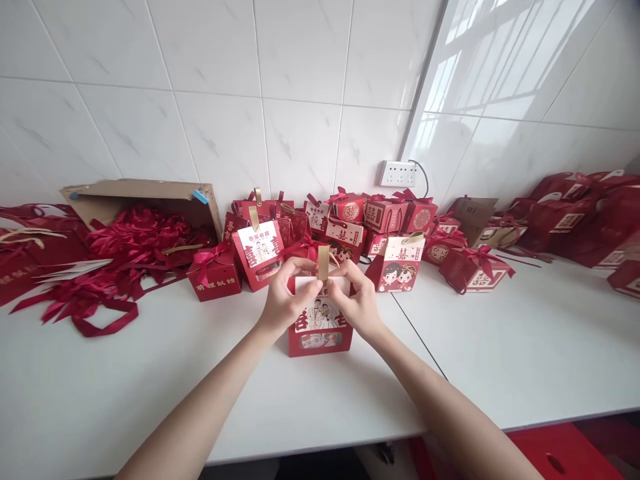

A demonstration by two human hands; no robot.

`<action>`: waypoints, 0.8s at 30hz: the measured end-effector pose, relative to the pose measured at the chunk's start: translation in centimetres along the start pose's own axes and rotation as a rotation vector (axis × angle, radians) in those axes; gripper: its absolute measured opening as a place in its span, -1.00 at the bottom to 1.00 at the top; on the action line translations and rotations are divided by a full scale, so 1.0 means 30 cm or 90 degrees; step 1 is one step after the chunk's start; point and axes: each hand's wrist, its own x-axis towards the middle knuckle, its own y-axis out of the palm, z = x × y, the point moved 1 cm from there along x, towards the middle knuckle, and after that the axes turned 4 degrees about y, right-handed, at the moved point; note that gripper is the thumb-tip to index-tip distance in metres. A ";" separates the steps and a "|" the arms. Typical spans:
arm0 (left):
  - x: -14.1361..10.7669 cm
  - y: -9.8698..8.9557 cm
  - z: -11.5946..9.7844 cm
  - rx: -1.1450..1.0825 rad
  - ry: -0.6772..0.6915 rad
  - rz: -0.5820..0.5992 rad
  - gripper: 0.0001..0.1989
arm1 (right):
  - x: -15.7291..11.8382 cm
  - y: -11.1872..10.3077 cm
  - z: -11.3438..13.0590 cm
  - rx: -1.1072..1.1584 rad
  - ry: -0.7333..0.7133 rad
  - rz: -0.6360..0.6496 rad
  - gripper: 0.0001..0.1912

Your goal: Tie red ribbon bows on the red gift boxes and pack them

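A red gift box (pixel 320 341) stands upright on the white table, its front printed with a couple and showing a small clear window low down. A gold strap (pixel 324 261) rises from its top. My left hand (pixel 289 293) pinches the box's top edge from the left, thumb in front and fingers behind. From the right, my right hand (pixel 356 297) grips the same edge, its thumb close to the other thumb. The fingertips behind the box are partly hidden. Just behind on the left stands a similar gift box with a gold strap (pixel 260 250).
A cardboard carton (pixel 145 189) holding dark red ribbons (pixel 145 233) lies at the back left, some ribbon spilling onto the table (pixel 165 400). Several red boxes line the wall, including one with two cartoon faces (pixel 397 267). Red bags (pixel 565 213) stand far right. A red stool (pixel 565 453) sits below.
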 end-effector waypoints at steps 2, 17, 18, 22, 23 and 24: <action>0.002 -0.002 0.004 0.011 -0.019 -0.009 -0.80 | 0.001 -0.004 -0.001 0.001 0.011 0.009 -0.85; -0.008 -0.017 0.186 -0.133 -0.163 0.108 -0.34 | 0.054 -0.067 -0.232 0.362 0.270 -0.276 -0.63; -0.011 -0.013 0.181 -0.130 -0.149 0.129 -0.38 | 0.054 -0.061 -0.237 0.420 0.298 -0.274 -0.62; -0.023 -0.018 0.146 0.076 0.044 0.080 -0.41 | 0.055 -0.040 -0.228 0.563 0.332 -0.176 -0.66; -0.025 -0.023 0.138 0.127 0.107 0.070 -0.37 | 0.056 -0.037 -0.225 0.576 0.326 -0.145 -0.67; -0.027 -0.027 0.134 0.162 0.159 0.070 -0.34 | 0.057 -0.036 -0.223 0.582 0.320 -0.117 -0.67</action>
